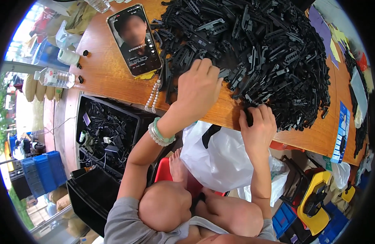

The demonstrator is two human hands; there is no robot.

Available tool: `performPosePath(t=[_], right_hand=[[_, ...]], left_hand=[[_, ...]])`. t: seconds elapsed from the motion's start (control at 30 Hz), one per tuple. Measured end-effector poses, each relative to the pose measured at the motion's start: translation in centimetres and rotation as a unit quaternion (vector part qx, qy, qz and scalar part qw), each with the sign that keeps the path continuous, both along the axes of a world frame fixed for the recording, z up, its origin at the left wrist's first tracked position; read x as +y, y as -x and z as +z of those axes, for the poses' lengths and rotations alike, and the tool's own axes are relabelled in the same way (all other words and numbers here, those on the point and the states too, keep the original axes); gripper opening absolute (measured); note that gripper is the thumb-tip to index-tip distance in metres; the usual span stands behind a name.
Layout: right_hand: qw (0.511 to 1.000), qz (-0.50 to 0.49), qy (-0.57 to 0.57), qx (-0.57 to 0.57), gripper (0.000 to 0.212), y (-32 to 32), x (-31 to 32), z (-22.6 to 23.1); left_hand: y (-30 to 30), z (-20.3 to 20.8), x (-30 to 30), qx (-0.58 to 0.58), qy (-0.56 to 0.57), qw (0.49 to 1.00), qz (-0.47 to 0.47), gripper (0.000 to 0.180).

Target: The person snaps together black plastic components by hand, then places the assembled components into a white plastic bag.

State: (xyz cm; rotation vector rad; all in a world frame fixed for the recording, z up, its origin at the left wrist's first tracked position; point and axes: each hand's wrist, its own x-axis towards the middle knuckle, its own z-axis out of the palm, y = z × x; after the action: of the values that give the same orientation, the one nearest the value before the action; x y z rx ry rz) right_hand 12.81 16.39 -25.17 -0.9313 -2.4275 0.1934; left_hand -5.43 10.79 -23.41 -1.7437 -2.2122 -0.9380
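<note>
A large heap of small black plastic parts (252,44), many long and slotted, covers much of the wooden table. My left hand (199,87) is at the heap's near edge, fingers curled down and closed; what they grip is hidden beneath them. A greenish-white bead bracelet (159,134) circles that wrist. My right hand (258,124) rests by the table's front edge, its thumb and fingers closed around a black plastic part (249,117), mostly covered. Below the edge, between my arms, a white plastic bag (220,162) hangs over my lap, with a dark strip (210,135) against it.
Left of the heap lie a phone (135,40) with its screen lit and a pearl strand (153,95). A clear bottle (57,78) lies at the table's left edge. Beneath stands a black bin (140,122) of cables. A yellow chair (317,203) is at lower right.
</note>
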Motion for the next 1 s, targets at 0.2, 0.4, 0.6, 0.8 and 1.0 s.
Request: performPosePath(t=[0.2, 0.4, 0.6, 0.8, 1.0], right_hand=[[0.955, -0.016, 0.267, 0.129, 0.016, -1.1, -0.8, 2.1], [0.769, 0.055, 0.511, 0.38, 0.017, -2.7, -1.2, 2.0], [0.705, 0.146, 0.574, 0.39, 0.018, -2.6, -1.8, 2.2], [0.821, 0.122, 0.444, 0.338, 0.02, -2.4, -2.6, 1.0], [0.886, 0.092, 0.323, 0.319, 0.029, -2.2, -2.8, 0.1]], left_hand=[[-1.9, 1.2, -3.3, -0.557, 0.027, 0.829, -0.041, 0.013], [-3.0, 1.2, -4.9, -0.746, 0.071, 0.653, -0.109, 0.015], [-4.2, 0.8, -4.6, -0.774, 0.079, 0.619, -0.103, 0.025], [-4.3, 0.8, -5.6, -0.684, 0.149, 0.694, -0.166, 0.034], [-5.0, 1.0, -5.9, -0.485, 0.121, 0.847, -0.178, 0.034]])
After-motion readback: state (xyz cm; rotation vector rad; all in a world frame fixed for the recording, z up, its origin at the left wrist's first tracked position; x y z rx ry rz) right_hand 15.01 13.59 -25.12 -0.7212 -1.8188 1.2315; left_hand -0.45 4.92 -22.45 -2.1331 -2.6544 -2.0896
